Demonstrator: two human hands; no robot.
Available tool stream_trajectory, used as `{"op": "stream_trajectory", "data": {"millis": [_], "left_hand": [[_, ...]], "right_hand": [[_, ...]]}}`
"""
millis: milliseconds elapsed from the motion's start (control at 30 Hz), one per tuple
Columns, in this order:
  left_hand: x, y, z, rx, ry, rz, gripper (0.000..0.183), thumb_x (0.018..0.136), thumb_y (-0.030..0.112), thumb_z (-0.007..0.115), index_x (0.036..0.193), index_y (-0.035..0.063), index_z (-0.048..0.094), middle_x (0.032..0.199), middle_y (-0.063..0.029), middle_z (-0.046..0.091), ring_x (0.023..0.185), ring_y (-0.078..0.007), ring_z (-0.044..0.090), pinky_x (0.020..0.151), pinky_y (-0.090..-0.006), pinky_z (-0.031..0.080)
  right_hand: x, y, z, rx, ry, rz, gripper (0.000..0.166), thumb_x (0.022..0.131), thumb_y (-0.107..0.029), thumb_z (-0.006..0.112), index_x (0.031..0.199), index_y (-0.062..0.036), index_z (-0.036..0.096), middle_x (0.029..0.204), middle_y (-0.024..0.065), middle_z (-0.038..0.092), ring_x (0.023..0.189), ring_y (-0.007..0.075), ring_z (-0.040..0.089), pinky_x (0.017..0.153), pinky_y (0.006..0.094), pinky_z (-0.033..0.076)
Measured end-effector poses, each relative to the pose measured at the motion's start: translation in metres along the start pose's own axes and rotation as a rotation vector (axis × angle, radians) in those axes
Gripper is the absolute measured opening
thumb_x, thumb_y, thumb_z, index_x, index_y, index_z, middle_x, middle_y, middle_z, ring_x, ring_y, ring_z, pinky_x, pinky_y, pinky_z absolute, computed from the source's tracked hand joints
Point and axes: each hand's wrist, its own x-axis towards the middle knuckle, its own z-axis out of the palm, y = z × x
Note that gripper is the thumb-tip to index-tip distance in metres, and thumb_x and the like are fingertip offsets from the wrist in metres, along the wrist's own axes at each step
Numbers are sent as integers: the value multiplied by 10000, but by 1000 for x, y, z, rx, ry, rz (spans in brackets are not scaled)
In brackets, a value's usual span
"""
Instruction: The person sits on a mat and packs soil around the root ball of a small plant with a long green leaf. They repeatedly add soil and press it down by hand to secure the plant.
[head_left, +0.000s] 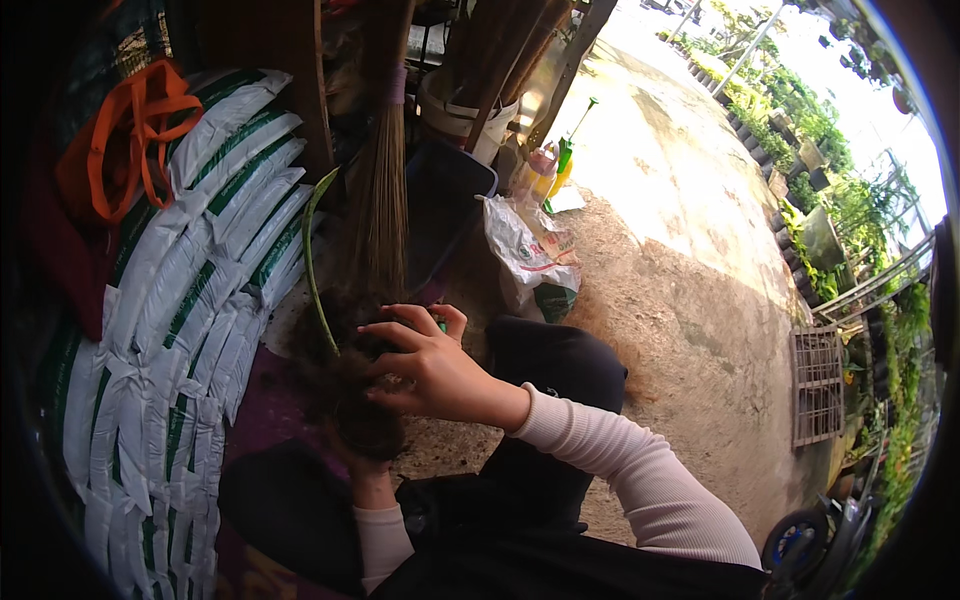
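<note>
A clump of dark soil and fibrous roots (364, 427) rests in my left hand (367, 476), whose fingers are mostly hidden beneath it. From the clump's top rises one long, curved green leaf (309, 247). My right hand (424, 364) reaches over the dark fibrous matter with its fingers spread and curled, the fingertips at its side; whether they grip any of it cannot be told. More dark, loose material (330, 315) lies just beyond the clump, at the foot of a stick broom (386, 187).
Stacked white-and-green plastic sacks (187, 277) line the left, with an orange bag (135, 135) on top. Ahead are a blue-rimmed dark container (450, 202), a white bucket (469, 116) and a crumpled plastic bag (532, 251). Concrete ground (697, 360) extends right towards a metal grate (817, 386).
</note>
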Motion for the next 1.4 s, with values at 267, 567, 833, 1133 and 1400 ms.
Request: {"op": "stream_trajectory", "data": {"millis": [267, 567, 833, 1133, 1400], "left_hand": [[4, 8, -14, 208, -124, -2, 699, 928, 551, 397, 1404, 40, 429, 1370, -184, 498, 1232, -344, 512, 996, -510, 454], [2, 5, -11, 205, -141, 44, 658, 939, 541, 453, 1426, 100, 416, 1428, -155, 450, 1295, -310, 465, 1064, -549, 375], [-1, 10, -22, 251, -34, 167, 657, 934, 561, 466, 1404, 103, 454, 1402, -135, 489, 1259, -319, 503, 1058, -473, 419], [1, 5, -13, 136, -78, 126, 621, 944, 549, 417, 1382, 114, 482, 1379, -139, 519, 1251, -313, 518, 1010, -487, 465], [-2, 19, -35, -15, -59, 100, 725, 898, 607, 499, 1441, 134, 416, 1512, -136, 346, 1302, -353, 458, 1036, -587, 389]], "right_hand": [[0, 1, -4, -38, 57, -7, 240, 778, -328, 741, 978, -197, 713, 1290, 10, 563, 1278, 256, 438, 1022, 555, 205], [-19, -13, 9, -32, -25, 7, 379, 775, -290, 747, 1138, -212, 675, 1321, 26, 541, 1284, 240, 440, 1020, 548, 214], [-27, -22, 19, -178, -43, -75, 518, 779, -404, 720, 1216, -143, 627, 1487, 29, 410, 1340, 210, 392, 1035, 533, 161], [-35, -25, 37, -138, -83, -91, 617, 776, -473, 698, 1252, -97, 587, 1528, 49, 360, 1360, 206, 379, 1032, 530, 162], [-30, -25, 24, -109, 2, -88, 491, 748, -474, 731, 1136, -181, 664, 1480, 42, 427, 1323, 239, 417, 1008, 539, 197]]}}
